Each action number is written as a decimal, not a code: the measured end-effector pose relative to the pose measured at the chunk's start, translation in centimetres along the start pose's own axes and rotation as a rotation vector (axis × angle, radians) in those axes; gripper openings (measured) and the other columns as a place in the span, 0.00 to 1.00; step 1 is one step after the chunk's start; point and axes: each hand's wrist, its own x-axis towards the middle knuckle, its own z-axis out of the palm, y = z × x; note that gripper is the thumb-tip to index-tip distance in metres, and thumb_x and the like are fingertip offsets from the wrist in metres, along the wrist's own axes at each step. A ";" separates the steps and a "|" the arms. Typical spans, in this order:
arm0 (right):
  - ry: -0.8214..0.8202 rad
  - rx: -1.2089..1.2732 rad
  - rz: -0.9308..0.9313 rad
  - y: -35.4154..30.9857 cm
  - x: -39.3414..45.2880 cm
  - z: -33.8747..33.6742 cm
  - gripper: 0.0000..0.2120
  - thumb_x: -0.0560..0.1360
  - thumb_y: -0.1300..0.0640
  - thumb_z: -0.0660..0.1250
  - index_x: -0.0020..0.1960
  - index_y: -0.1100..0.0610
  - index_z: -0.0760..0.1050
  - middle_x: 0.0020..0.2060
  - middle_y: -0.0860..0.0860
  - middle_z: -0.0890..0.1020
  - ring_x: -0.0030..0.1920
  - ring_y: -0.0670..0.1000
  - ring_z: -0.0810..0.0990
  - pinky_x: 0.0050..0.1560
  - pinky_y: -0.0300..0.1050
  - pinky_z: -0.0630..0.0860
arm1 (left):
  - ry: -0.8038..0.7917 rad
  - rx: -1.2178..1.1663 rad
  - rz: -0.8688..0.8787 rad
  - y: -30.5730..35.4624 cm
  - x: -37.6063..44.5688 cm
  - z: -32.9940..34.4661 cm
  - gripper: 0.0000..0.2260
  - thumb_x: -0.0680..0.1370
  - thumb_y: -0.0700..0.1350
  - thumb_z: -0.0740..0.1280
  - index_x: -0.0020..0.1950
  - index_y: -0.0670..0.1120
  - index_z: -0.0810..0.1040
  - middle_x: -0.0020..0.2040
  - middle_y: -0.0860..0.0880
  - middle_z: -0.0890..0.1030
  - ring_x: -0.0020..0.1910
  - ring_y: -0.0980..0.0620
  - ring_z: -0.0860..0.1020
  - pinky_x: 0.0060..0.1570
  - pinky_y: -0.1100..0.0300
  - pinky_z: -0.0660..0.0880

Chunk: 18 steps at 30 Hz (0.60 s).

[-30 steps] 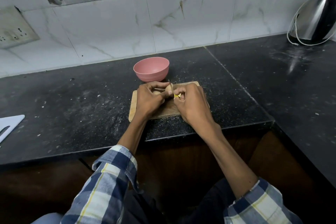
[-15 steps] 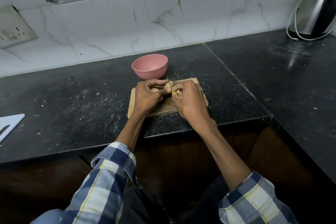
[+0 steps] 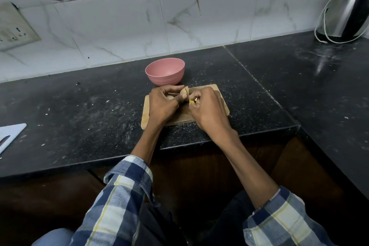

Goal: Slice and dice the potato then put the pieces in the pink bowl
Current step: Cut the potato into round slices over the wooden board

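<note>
Head view: left hand (image 3: 162, 104) pinching potato (image 3: 184, 92) on board (image 3: 221, 104); right hand (image 3: 207, 110) gripping knife (image 3: 191, 101). Likely firm, round, rolling, slippery when cut; best steadied beside the blade.

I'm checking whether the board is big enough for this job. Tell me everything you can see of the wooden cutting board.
The wooden cutting board is a small, light-brown rectangle with rounded corners, lying flat on the black counter near its front edge, just in front of the pink bowl. The potato sits on it. The left hand and right hand cover most of its middle, so only its left strip and right end show.
</note>
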 end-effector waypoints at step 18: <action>0.049 -0.020 -0.053 0.1 -0.8 1.5 0.10 0.76 0.64 0.72 0.57 0.58 0.82 0.46 0.52 0.83 0.49 0.52 0.82 0.44 0.40 0.72 | -0.004 -0.025 0.027 -0.3 -0.2 -0.2 0.12 0.73 0.36 0.78 0.55 0.44 0.88 0.49 0.51 0.88 0.49 0.54 0.86 0.53 0.56 0.82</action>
